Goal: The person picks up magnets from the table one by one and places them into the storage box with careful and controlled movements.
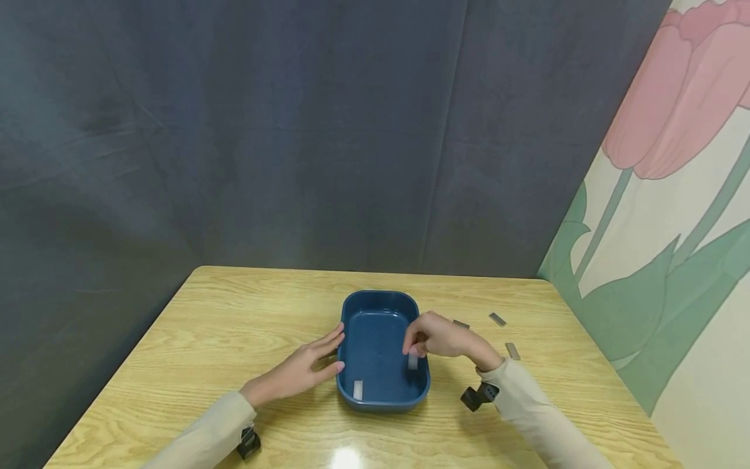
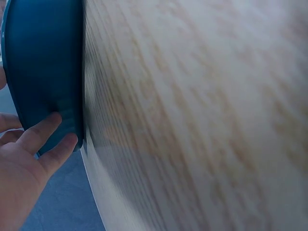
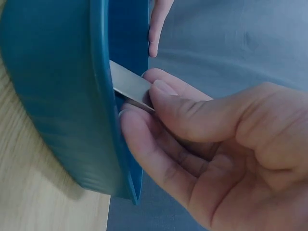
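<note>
A deep blue plastic bin (image 1: 377, 352) stands on the table between both hands. My right hand (image 1: 436, 335) reaches over its right rim and pinches a small flat metal bar (image 3: 130, 85) between thumb and fingers, its far end dipping inside the bin. Another bar (image 1: 358, 389), light grey, lies on the bin floor at the near left corner. Against the bin's left side rests my left hand (image 1: 301, 371), fingers extended; the left wrist view shows fingertips (image 2: 57, 119) touching the outer wall.
On the wooden table (image 1: 246, 326), right of the bin, lie more small bars: one (image 1: 497, 319) farther back, one (image 1: 512, 351) beside the right forearm, and one (image 1: 461, 324) partly hidden behind the right hand. A dark curtain (image 1: 328, 143) hangs behind the table; a painted wall (image 1: 691, 260) borders the right.
</note>
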`<state>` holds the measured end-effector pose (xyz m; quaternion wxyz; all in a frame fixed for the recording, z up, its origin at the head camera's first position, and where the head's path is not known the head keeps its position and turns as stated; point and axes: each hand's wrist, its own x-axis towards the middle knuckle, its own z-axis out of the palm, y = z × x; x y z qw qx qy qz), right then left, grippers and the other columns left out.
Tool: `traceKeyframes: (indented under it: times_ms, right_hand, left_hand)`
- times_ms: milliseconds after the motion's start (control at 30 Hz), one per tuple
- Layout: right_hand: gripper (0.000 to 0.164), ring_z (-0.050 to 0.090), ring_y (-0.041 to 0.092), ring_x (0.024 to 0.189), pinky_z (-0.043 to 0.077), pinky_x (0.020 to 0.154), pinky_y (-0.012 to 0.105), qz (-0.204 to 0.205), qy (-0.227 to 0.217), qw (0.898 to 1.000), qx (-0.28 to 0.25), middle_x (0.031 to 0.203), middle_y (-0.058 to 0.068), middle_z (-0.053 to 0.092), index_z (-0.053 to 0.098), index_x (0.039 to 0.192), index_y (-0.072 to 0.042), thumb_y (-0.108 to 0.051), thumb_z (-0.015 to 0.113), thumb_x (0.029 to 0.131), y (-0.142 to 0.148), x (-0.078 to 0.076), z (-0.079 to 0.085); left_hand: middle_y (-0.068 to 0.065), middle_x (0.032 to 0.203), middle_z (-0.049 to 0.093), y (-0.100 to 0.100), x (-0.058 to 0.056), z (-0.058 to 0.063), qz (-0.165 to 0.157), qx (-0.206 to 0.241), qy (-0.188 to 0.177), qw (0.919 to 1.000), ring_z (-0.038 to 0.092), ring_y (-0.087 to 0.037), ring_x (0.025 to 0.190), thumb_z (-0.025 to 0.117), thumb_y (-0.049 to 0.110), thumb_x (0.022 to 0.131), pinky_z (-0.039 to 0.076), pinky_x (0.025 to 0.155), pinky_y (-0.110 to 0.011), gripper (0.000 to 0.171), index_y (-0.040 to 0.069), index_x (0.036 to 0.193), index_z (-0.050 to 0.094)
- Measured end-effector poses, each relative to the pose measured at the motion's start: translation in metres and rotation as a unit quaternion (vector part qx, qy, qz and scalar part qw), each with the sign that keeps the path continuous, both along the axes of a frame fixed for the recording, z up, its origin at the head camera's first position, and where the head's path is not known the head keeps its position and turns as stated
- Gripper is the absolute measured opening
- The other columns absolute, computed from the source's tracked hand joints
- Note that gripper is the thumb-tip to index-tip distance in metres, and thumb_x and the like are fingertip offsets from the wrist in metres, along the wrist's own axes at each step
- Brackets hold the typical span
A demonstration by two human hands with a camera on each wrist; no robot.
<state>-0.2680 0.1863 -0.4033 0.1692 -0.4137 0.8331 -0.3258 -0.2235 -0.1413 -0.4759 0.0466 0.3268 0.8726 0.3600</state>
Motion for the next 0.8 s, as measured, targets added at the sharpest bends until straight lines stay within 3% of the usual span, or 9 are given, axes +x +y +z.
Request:
traceKeyframes:
  times_ms: [800]
  right_hand:
    - [0.031,0.052,0.005,0.060,0.046,0.056,0.019,0.027,0.014,0.999,0.025,0.077,0.002,0.068,0.074,0.082,-0.002,0.023,0.056,0.086,-0.0108,0.0016,-0.0050]
  left_hand:
    - [-0.004,0.165,0.014,0.0005,0.0014,-0.0002,-0.001,0.007,0.001,1.0000,0.021,-0.021,0.146,0.052,0.044,0.102,0.030,0.113,-0.048,0.070,0.005,0.155,0.028]
